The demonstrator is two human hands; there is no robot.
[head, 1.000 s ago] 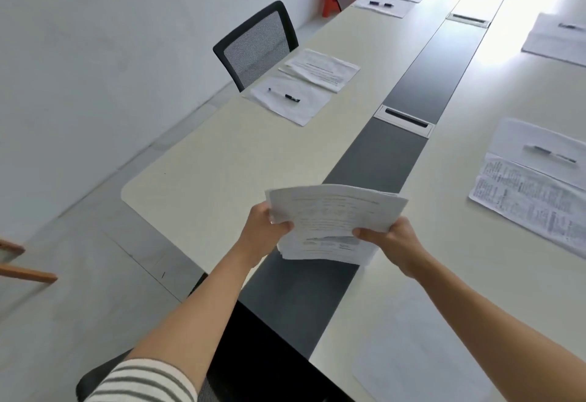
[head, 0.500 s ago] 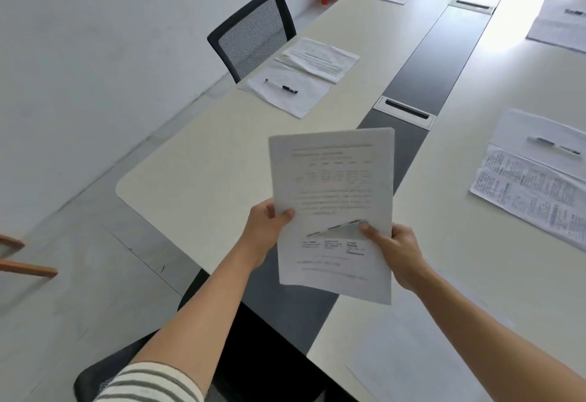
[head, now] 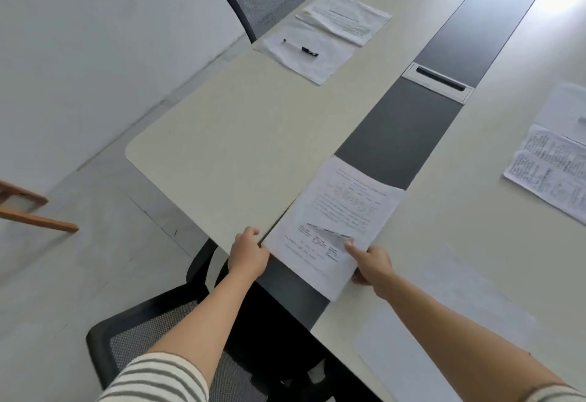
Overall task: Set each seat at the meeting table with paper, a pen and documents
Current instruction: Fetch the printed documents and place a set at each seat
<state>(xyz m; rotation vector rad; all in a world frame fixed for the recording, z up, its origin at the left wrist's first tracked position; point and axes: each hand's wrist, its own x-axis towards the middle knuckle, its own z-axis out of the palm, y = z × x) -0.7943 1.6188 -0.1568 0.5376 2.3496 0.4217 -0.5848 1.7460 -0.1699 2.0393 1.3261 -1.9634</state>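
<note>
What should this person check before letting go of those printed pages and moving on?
1. Printed document flat on the table: not ok, a page flap curls up near the right hand.
2. Right grip let go: not ok, it pinches the near corner.
3. Left hand let go: cannot tell; it sits at the document's left edge.
4. Blank sheet at this seat: ok, it lies to the document's right.
5. Pen at this seat: not ok, none visible.
6. Next seat on the left: ok, a pen lies on its paper, with a second document alongside.
</note>
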